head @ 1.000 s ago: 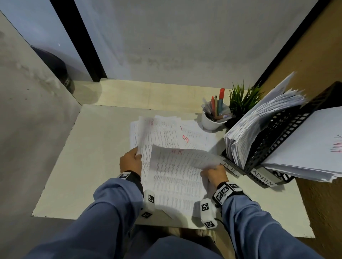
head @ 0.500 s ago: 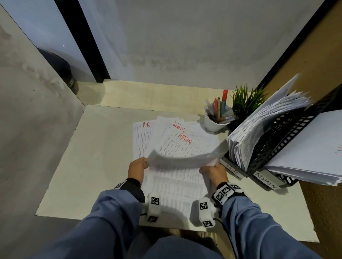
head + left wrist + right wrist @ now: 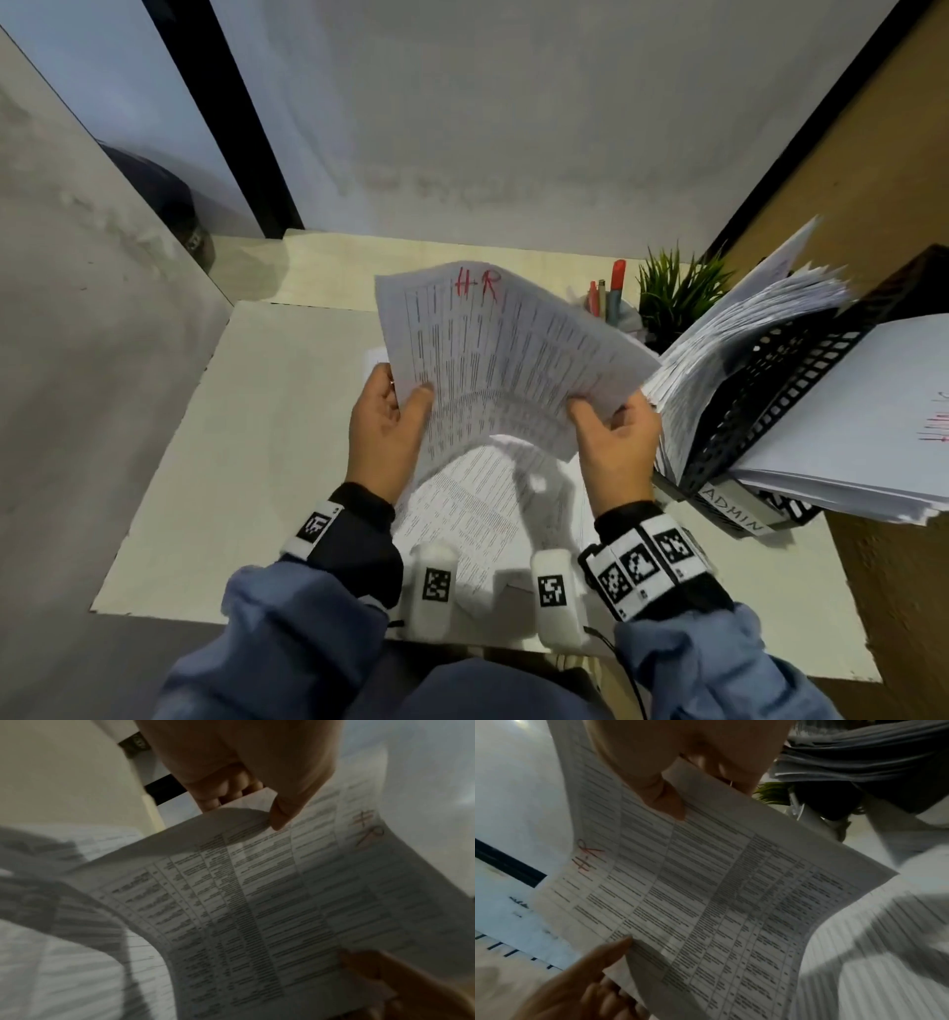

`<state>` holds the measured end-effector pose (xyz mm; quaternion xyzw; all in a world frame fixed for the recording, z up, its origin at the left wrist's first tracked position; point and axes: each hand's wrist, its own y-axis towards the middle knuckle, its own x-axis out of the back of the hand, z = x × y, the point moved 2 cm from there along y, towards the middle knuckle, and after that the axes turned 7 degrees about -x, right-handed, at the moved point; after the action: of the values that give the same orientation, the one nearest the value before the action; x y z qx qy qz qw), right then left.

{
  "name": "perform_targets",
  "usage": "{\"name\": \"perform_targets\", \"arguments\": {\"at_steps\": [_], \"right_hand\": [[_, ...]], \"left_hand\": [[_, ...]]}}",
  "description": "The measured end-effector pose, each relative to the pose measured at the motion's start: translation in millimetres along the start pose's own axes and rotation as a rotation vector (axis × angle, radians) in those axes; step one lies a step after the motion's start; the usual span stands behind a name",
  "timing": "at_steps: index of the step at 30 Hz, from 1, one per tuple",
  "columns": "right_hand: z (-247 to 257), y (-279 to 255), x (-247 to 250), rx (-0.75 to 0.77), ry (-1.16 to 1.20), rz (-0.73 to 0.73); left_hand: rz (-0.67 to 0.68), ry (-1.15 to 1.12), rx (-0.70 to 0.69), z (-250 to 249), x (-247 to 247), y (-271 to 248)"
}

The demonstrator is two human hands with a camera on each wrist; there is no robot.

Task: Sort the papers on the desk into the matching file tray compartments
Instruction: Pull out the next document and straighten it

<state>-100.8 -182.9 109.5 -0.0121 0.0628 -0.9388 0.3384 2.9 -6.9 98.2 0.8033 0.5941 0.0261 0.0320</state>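
Note:
Both hands hold up one printed sheet (image 3: 503, 354) marked "H-R" in red, lifted above the desk and bowed upward. My left hand (image 3: 386, 426) pinches its left edge, thumb on top. My right hand (image 3: 613, 442) pinches its right edge next to the tray. The left wrist view shows the sheet (image 3: 270, 902) under my thumb; the right wrist view shows the same sheet (image 3: 706, 892). More printed papers (image 3: 477, 509) lie on the desk below. The black mesh file tray (image 3: 770, 380) stands at the right, stuffed with papers, one label reading "ADMIN" (image 3: 734, 515).
A white cup of pens (image 3: 611, 303) and a small green plant (image 3: 678, 293) stand behind the tray. The pale desk (image 3: 246, 462) ends at a wall on the left and at the back. A brown panel (image 3: 883, 180) rises on the right.
The sheet, half a second ago held low over the pile, has been raised and tilted up so its "H-R" mark faces me. Both hands rose with it.

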Motion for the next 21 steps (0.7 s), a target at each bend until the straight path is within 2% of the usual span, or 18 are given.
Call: {"name": "perform_targets", "arguments": {"at_steps": [2,4,6,8,10,11,12,14,15,17,19,21], "right_hand": [[-12.6,-4.1,-1.4,-0.074,-0.042,0.012],[-32.4,-7.0,-1.6,-0.198,-0.089,0.011],[-42.3,-8.5,-0.9,-0.257,-0.146,0.018],[-31.3,-3.1,0.7,-0.208,-0.194,0.059],[-3.3,6.2,6.4,-0.05,-0.228,0.06],[14.0,11.7,12.2,0.055,-0.262,0.006],[29.9,19.1,20.4,0.142,-0.309,-0.107],[55.3,39.3,39.3,0.198,-0.38,-0.401],[61.4,52.2,47.7,0.133,-0.42,-0.512],[64.1,80.5,60.1,-0.165,-0.505,-0.578],[54.5,108.3,66.7,-0.441,-0.537,-0.504],[45.7,123.0,72.4,-0.577,-0.566,-0.373]], "left_hand": [[0.069,0.135,0.019,13.1,0.0,-5.4],[0.159,0.241,0.126,36.2,1.2,-14.3],[0.193,0.327,0.193,49.8,1.8,-22.3],[0.14,0.292,0.189,39.3,3.5,-21.4],[0.085,0.261,0.102,14.6,5.8,-11.3],[0.077,0.281,0.036,-0.5,5.9,-3.9],[0.08,0.306,-0.021,-14.3,5.4,4.6],[0.116,0.316,-0.084,-42.5,-0.1,22.4],[0.145,0.323,-0.109,-55.1,-5.0,31.0],[0.216,0.417,-0.215,-80.6,-20.7,46.7],[0.29,0.52,-0.312,-104.5,-43.0,58.2],[0.362,0.551,-0.366,-123.6,-67.2,66.7]]}}
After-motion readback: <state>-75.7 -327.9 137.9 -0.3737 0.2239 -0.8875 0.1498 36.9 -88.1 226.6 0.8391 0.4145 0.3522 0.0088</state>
